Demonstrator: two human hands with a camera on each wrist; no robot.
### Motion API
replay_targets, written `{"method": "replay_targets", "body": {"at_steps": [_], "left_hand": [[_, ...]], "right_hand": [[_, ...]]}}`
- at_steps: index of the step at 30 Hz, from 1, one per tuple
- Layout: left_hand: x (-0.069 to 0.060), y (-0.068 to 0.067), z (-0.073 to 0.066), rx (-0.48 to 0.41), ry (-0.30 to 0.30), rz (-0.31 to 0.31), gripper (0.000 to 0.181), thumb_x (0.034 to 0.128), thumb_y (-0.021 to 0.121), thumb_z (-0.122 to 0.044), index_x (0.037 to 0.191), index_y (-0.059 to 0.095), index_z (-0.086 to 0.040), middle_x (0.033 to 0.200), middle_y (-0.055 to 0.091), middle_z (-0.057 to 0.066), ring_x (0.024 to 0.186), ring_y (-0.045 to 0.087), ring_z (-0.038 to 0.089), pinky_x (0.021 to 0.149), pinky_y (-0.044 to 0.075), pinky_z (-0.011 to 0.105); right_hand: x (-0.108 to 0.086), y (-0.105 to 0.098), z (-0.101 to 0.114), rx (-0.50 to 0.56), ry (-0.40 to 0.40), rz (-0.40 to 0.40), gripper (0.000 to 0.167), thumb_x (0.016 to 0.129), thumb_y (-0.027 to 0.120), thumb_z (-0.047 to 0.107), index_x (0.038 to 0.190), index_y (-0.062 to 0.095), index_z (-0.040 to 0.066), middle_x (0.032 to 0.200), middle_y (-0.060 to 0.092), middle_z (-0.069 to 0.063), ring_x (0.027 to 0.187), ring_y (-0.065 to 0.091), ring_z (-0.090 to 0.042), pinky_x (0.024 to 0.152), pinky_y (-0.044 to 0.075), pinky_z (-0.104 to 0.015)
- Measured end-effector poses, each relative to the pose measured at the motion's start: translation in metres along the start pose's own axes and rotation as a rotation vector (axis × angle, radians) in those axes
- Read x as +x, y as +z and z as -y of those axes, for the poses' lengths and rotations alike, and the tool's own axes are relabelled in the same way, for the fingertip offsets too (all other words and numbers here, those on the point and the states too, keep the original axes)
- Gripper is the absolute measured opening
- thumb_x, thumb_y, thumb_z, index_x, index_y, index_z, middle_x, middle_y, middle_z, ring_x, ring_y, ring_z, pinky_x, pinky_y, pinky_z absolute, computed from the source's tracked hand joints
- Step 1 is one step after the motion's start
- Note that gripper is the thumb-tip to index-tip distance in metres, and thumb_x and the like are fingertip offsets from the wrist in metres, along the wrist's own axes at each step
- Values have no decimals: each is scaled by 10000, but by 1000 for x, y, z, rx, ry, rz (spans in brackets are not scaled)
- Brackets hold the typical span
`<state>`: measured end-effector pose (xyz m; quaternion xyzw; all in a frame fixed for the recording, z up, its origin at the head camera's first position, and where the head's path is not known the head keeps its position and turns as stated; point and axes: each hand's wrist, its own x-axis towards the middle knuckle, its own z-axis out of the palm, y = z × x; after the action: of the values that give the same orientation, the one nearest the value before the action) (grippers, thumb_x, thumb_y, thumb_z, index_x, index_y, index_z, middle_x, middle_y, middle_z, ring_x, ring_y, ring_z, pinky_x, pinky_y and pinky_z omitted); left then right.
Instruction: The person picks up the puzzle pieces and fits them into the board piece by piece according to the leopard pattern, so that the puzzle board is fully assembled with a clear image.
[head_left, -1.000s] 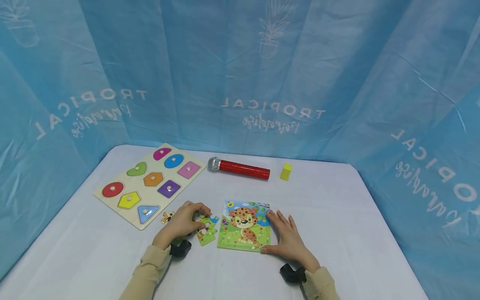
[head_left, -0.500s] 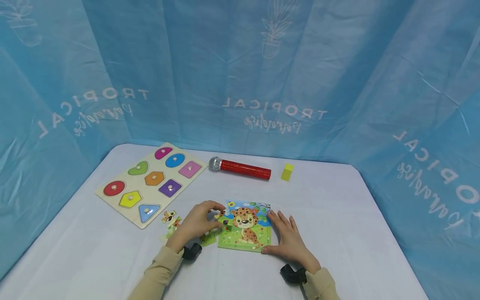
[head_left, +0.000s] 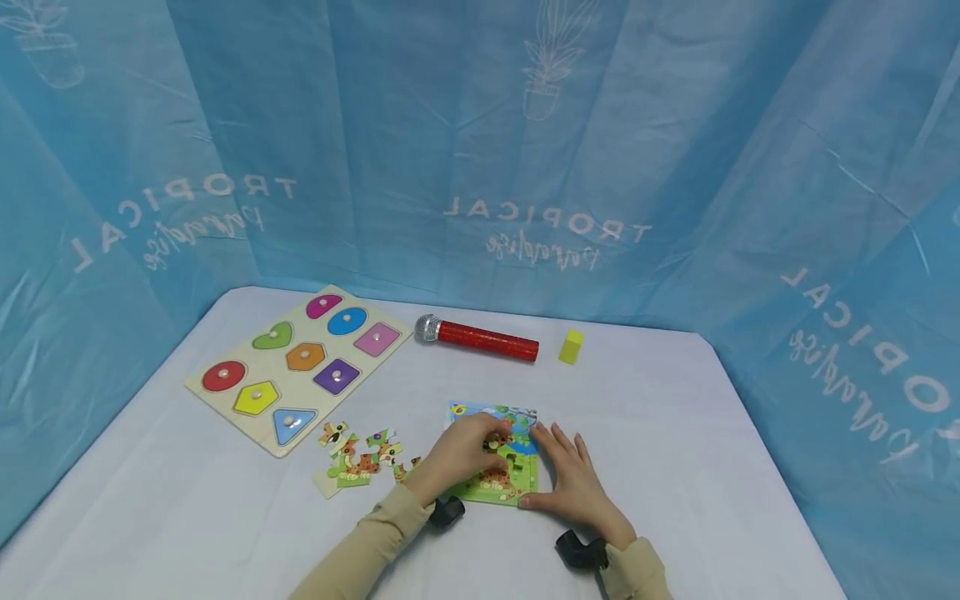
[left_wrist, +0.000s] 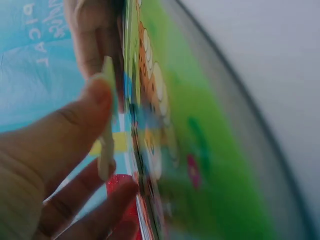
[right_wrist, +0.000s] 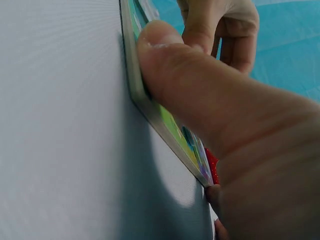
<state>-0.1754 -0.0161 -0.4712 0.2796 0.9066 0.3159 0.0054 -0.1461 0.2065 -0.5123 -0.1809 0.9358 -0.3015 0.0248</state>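
In the head view, the puzzle board (head_left: 527, 478) is lying flat on the white cloth (head_left: 675, 467), its grassy edge facing the person and its blue sky pointing away; looking nearly square, it is giving no clear long axis. The right hand (head_left: 577, 479) is gripping the board's right side, thumb at the near corner and fingertips farther up, presumably for steadying it. The left hand (head_left: 465, 450) is working above the board, its curled fingers mostly covering what they are gripping. Loose pieces (head_left: 356, 471) are lying in a cluster left of the board, probably for easy reach by that hand. Beyond them, a knobbed shape board (head_left: 258, 360) is lying askew, while on the puzzle board's far side a red microphone (head_left: 480, 337) is pointing its silver head leftward (a yellow block (head_left: 572, 347) is standing or lying near its other end; I cannot tell which). In the left wrist view, the left hand is pinching a thin puzzle piece (left_wrist: 106, 150), showing edge-on just above the puzzle board and running roughly along its face, likely so it can go down flat; which end is its top, I cannot tell. In the right wrist view, the right thumb (right_wrist: 165, 62) is pressing at the board's corner, leaving most of its top uncovered.
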Motion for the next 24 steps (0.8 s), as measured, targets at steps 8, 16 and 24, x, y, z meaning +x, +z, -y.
{"method": "replay_targets", "body": {"at_steps": [8,16,24], "left_hand": [[8,7,-4,201,100,-59,301,708,855,-281,976,776,-170,985,747,-32,935,671,155,886,515,325],[11,13,-6,266,104,-64,307,682,864,-333,953,789,-210,1053,745,-25,1008,666,163,897,520,307],[8,14,-8,371,142,-69,236,739,820,-356,939,795,-233,1044,739,-58,954,666,142,849,530,295]], "right_hand": [[0,0,0,-12,17,10,1059,659,830,523,1514,334,143,1582,311,-91,1483,193,-369,1170,15,-611],[-1,1,1,-14,-37,-39,1050,652,832,527,1495,365,109,1552,357,-136,1450,248,-416,1143,51,-653],[-2,4,-1,-9,-79,-70,1040,658,807,571,1486,378,108,1541,370,-153,1430,270,-437,1126,72,-664]]}}
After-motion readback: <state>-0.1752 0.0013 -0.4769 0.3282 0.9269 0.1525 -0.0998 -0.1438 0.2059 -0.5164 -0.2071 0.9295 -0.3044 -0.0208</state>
